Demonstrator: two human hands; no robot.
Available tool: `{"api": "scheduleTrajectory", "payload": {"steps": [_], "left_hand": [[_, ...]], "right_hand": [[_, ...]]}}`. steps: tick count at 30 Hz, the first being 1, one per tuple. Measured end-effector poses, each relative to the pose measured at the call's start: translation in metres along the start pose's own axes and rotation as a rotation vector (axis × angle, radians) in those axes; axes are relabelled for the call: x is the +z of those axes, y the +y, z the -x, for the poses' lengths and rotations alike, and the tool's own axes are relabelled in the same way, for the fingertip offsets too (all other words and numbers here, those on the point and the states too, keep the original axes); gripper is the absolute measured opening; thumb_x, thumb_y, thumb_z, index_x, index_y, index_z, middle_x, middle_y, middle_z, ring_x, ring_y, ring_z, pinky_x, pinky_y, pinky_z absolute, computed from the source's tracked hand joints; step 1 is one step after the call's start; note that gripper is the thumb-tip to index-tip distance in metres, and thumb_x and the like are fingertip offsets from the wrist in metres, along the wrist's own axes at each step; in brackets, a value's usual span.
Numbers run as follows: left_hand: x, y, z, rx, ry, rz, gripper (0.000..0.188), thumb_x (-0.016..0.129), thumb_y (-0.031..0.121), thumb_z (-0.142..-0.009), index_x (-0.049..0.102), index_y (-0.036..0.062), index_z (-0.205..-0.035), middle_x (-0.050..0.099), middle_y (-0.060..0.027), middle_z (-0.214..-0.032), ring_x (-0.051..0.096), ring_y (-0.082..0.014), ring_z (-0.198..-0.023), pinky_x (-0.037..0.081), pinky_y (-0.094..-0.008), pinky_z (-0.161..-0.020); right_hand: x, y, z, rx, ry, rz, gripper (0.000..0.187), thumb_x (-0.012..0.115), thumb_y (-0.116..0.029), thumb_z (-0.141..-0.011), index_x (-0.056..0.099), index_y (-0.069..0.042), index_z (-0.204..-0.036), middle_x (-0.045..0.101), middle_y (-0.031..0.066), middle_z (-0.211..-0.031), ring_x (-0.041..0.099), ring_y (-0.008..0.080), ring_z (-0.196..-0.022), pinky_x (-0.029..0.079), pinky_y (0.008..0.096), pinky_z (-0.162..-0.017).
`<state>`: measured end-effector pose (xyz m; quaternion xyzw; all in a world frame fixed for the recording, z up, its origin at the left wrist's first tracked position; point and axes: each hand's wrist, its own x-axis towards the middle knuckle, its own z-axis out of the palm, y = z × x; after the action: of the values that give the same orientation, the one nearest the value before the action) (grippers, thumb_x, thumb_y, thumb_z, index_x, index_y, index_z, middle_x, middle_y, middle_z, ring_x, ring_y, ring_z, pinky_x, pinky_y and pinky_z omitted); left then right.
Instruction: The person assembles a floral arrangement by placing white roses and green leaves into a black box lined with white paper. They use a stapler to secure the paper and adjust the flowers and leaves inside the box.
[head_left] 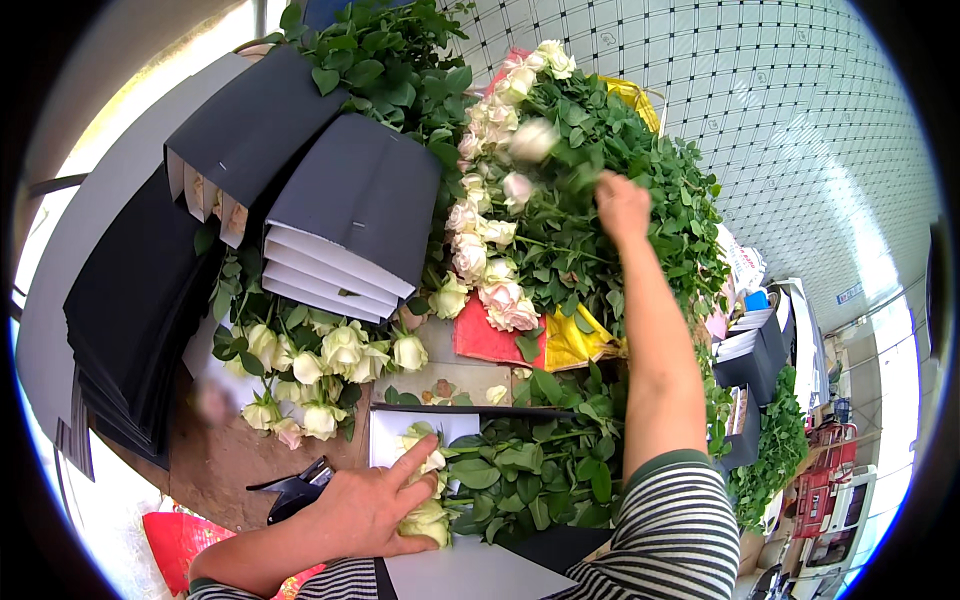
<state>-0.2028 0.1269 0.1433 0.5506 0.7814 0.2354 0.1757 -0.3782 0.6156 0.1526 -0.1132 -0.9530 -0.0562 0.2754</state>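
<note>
My left hand [365, 505] lies with its fingers spread over a few cream rose heads [425, 520], steadying them on a white sheet with a dark edge. Leafy rose stems [530, 465] run to the right from those heads. Farther off, my right hand [622, 207] has its fingers closed round the stem of a rose [533, 140], whose pale head is blurred by motion. This rose is above a big heap of pale pink and cream roses [470, 255] with thick green leaves [640, 190]. Beside my left wrist rests a black stapler [298, 490].
Bundles wrapped in dark card [355, 195] lie at the left over cream roses [343, 348]. Next to them is a stack of black sheets [130, 310]. Red and yellow wrapping [575, 340] sits under the large heap. More wrapped bundles [752, 355] stand at the right.
</note>
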Motion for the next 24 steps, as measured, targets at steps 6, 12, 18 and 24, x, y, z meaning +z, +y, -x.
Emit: {"api": "scheduleTrajectory", "payload": {"steps": [6, 12, 18, 24], "left_hand": [[0.002, 0.001, -0.001, -0.006, -0.045, -0.036, 0.068, 0.069, 0.055, -0.069, 0.054, 0.0041, -0.111, 0.03, -0.025, -0.142, 0.064, -0.0304, -0.065, 0.051, -0.0372, -0.052], [-0.003, 0.007, -0.006, 0.013, -0.092, -0.057, 0.068, 0.07, 0.049, -0.07, 0.05, 0.0011, -0.113, 0.026, -0.0281, -0.143, 0.065, -0.0293, -0.073, 0.053, -0.0384, -0.059], [-0.005, 0.006, -0.007, -0.02, -0.07, -0.073, 0.067, 0.071, 0.048, -0.069, 0.051, 0.0012, -0.111, 0.027, -0.0282, -0.143, 0.065, -0.0308, -0.072, 0.053, -0.0392, -0.059], [0.003, 0.001, 0.004, 0.016, 0.022, 0.015, 0.06, 0.075, 0.038, -0.065, 0.049, 0.0039, -0.107, 0.028, -0.0271, -0.141, 0.064, -0.0317, -0.07, 0.053, -0.0407, -0.061]], "right_hand": [[-0.171, 0.093, -0.056, 0.095, 0.598, 0.098, 0.028, 0.048, -0.032, -0.093, 0.063, -0.013, -0.107, 0.067, 0.0179, -0.082, 0.064, 0.0356, -0.075, 0.049, 0.0428, -0.066], [-0.227, 0.097, -0.045, 0.031, 0.133, -0.188, 0.023, 0.055, -0.017, -0.089, 0.063, -0.006, -0.108, 0.066, 0.011, -0.083, 0.059, 0.0126, -0.072, 0.046, 0.0286, -0.066], [-0.263, -0.026, -0.061, -0.345, 0.796, -0.486, 0.027, 0.058, -0.017, -0.089, 0.062, -0.002, -0.111, 0.068, 0.0087, -0.085, 0.058, 0.0129, -0.073, 0.046, 0.029, -0.069], [-0.31, -0.079, 0.008, -0.693, 0.372, -0.089, 0.029, 0.05, -0.009, -0.092, 0.056, 0.002, -0.119, 0.065, 0.0106, -0.103, 0.06, 0.0154, -0.087, 0.047, 0.0274, -0.078]]}}
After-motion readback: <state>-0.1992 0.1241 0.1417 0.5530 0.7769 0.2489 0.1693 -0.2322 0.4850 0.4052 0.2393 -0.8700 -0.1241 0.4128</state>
